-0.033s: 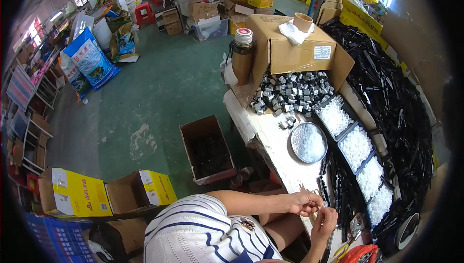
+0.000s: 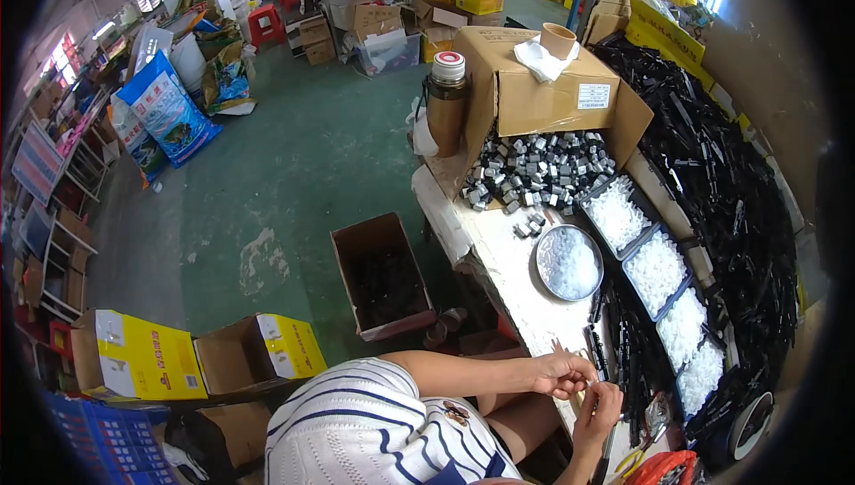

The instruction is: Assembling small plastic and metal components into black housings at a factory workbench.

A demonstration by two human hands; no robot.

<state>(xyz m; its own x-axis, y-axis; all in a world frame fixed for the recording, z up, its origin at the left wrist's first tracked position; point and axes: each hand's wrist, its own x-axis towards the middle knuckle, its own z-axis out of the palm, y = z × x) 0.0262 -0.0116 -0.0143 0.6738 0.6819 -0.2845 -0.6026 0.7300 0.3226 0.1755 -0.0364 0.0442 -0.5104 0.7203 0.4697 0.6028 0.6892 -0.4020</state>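
Head view: apparently pinching a tiny pale piece (image 2: 590, 383) between left hand (image 2: 563, 375) and right hand (image 2: 603, 406), with fingertips nearly together, above the near edge of the table (image 2: 525, 305), probably for steadiness; with white plastic pieces (image 2: 657, 273) trayed beyond, likely for reach.

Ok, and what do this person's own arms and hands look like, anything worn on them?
The left hand and right hand are ungloved, with no watch or ring that I can make out. The left arm is bare below a short white sleeve with dark blue stripes, matching the knit top. The right sleeve can't be made out.
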